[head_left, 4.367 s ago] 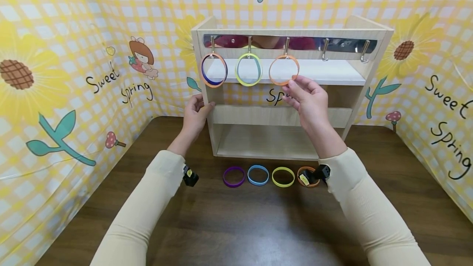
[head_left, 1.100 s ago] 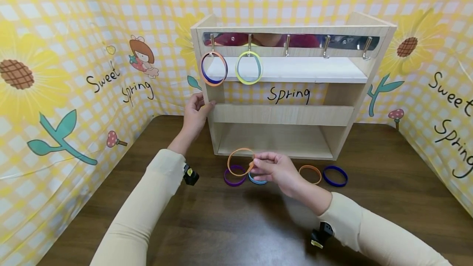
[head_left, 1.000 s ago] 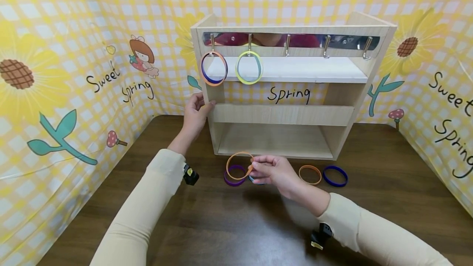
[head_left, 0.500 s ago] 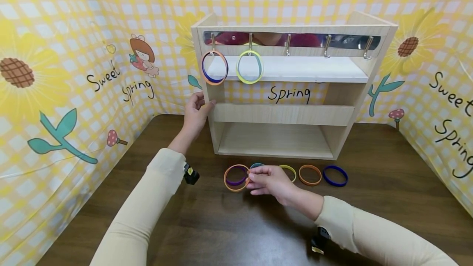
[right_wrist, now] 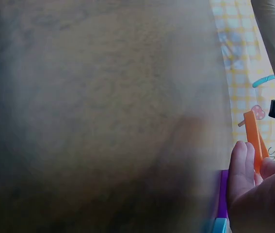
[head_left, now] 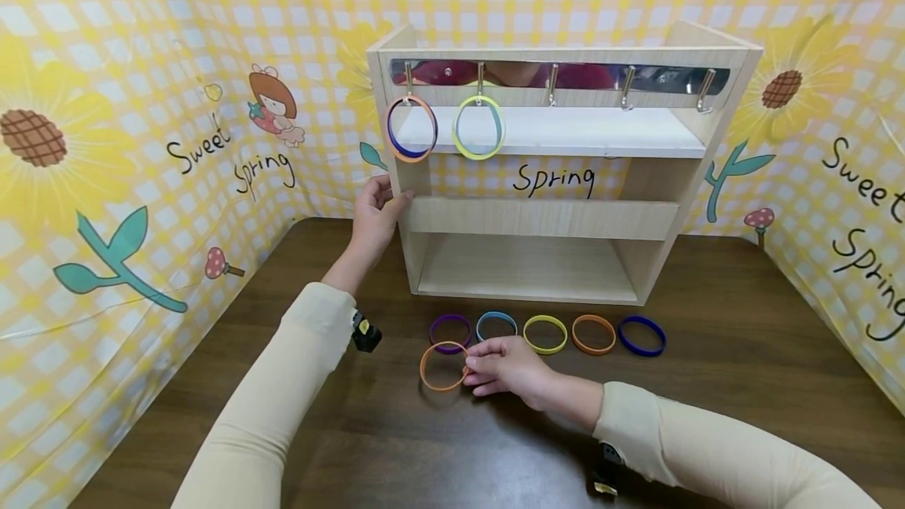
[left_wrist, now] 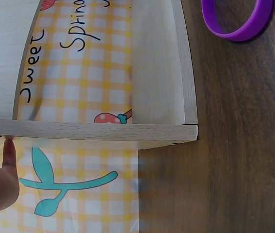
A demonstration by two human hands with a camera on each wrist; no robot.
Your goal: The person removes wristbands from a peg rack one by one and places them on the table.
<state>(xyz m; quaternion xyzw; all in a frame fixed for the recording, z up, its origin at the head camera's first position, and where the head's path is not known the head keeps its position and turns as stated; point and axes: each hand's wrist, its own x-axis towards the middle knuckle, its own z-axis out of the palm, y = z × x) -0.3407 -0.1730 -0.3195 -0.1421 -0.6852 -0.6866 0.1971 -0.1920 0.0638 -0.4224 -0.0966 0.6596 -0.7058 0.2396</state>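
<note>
My right hand [head_left: 511, 371] pinches an orange silicone wristband [head_left: 423, 371] by its right side, low over the table in front of the row of bands. In the right wrist view that orange band [right_wrist: 252, 136] stands up between thumb and fingers. My left hand [head_left: 373, 218] grips the left side panel of a wooden shelf unit [head_left: 544, 217], its thumb at the front edge. On the table lie purple [head_left: 433, 328], light blue [head_left: 497, 314], yellow [head_left: 544, 352], orange [head_left: 594, 352] and dark blue [head_left: 642, 353] wristbands. The right hand overlaps the light blue one.
A metal hook strip [head_left: 587, 77] runs along the shelf's top front. Its leftmost hook carries an orange and a dark blue band [head_left: 412, 157]; the second carries a yellow and a light blue band [head_left: 478, 155]. Patterned cloth [head_left: 233, 22] surrounds the brown table [head_left: 396, 446].
The orange wristband has come off the middle hook. My right hand has carried it down and left, then toward the table's front. A dark blue band now shows at right. The left hand stays put.
</note>
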